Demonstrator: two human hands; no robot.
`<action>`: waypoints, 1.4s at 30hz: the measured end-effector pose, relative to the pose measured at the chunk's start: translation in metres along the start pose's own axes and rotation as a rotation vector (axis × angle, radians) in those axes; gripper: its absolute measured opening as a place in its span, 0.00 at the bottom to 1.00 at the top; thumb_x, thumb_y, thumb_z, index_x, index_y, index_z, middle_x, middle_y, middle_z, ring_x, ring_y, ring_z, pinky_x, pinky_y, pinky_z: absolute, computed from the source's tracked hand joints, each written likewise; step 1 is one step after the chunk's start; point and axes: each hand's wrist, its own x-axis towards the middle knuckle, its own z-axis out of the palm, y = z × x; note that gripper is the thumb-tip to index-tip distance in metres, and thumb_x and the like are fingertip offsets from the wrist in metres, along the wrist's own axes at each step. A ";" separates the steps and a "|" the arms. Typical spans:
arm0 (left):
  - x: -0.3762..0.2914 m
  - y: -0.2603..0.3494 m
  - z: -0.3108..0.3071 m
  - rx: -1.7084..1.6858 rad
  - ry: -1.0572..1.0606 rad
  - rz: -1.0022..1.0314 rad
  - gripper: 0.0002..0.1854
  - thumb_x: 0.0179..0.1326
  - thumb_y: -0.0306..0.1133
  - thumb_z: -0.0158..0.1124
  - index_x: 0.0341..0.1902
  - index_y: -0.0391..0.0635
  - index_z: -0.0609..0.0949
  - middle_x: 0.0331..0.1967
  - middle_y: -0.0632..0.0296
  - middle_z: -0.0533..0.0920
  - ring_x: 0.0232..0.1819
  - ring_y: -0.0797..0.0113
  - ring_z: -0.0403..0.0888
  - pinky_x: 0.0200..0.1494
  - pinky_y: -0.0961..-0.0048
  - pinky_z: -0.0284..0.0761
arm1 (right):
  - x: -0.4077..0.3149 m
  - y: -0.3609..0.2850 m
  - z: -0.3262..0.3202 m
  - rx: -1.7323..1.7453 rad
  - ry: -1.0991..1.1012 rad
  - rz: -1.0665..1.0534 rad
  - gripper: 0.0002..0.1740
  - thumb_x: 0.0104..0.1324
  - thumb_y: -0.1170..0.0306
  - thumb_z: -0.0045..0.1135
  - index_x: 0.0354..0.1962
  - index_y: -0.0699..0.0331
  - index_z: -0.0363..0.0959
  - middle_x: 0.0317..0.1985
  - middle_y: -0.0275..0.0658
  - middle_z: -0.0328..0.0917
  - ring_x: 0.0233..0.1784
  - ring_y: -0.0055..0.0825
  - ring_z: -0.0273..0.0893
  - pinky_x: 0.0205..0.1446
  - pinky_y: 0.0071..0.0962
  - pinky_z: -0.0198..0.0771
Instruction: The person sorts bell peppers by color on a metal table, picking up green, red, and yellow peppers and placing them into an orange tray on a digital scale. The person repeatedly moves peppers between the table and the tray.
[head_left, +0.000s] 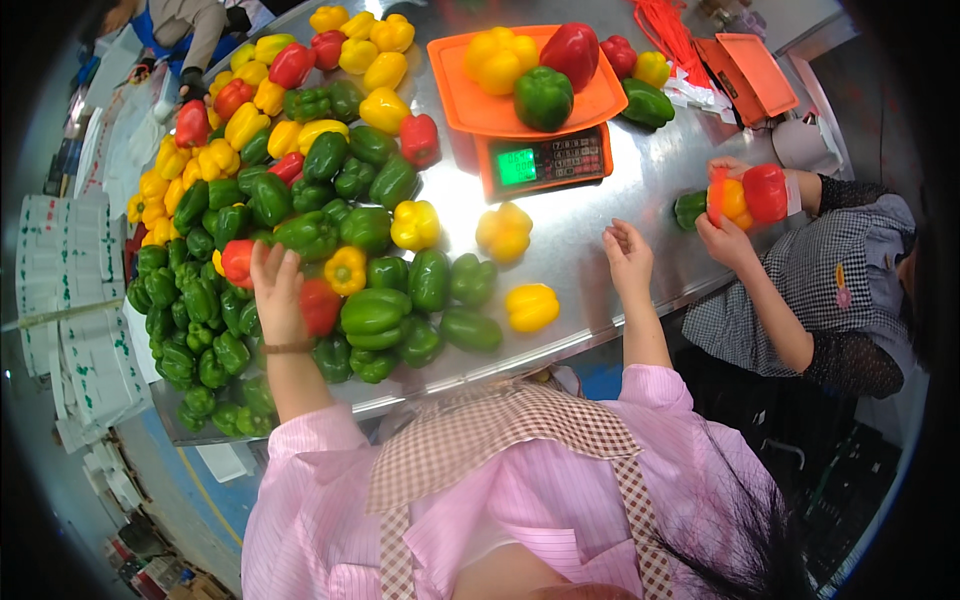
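Over the pile of bell peppers at the left, my left hand (277, 289) is raised with its fingers apart. A red bell pepper (238, 262) lies beside its fingertips and another red one (320, 306) is at its right edge; whether it touches either I cannot tell. My right hand (628, 251) hovers over the steel table with nothing seen in it, its fingers loosely bent. A yellow bell pepper (504, 231) and a second yellow one (532, 307) lie between my hands. Yellow, green and red peppers rest on the orange tray (457, 97) of a digital scale (547, 161).
At the right a co-worker (810, 285) holds a row of green, yellow and red peppers with a red band. Red netting (671, 37), an orange device (757, 79) and several peppers stand beyond the scale. Another person's gloved hand (193, 84) reaches in at the upper left.
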 end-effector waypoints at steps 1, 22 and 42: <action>0.002 0.000 0.001 0.004 0.007 -0.005 0.42 0.67 0.40 0.66 0.79 0.48 0.54 0.75 0.48 0.62 0.71 0.57 0.65 0.72 0.56 0.57 | -0.003 0.001 -0.001 0.012 0.018 0.069 0.21 0.67 0.69 0.63 0.54 0.70 0.75 0.47 0.46 0.83 0.51 0.31 0.82 0.57 0.28 0.75; 0.006 -0.007 -0.007 -0.039 0.035 -0.057 0.40 0.68 0.38 0.65 0.78 0.50 0.56 0.74 0.48 0.62 0.70 0.56 0.67 0.72 0.55 0.58 | 0.126 -0.130 0.070 -0.309 -0.122 -0.580 0.09 0.60 0.67 0.66 0.38 0.61 0.82 0.35 0.40 0.84 0.41 0.37 0.81 0.47 0.34 0.75; -0.008 -0.029 -0.047 -0.045 0.123 0.110 0.24 0.69 0.34 0.64 0.67 0.48 0.74 0.66 0.61 0.75 0.61 0.68 0.77 0.59 0.74 0.71 | 0.216 -0.234 0.134 -0.921 -0.225 -0.815 0.45 0.54 0.52 0.71 0.68 0.49 0.64 0.65 0.44 0.70 0.64 0.47 0.72 0.65 0.41 0.71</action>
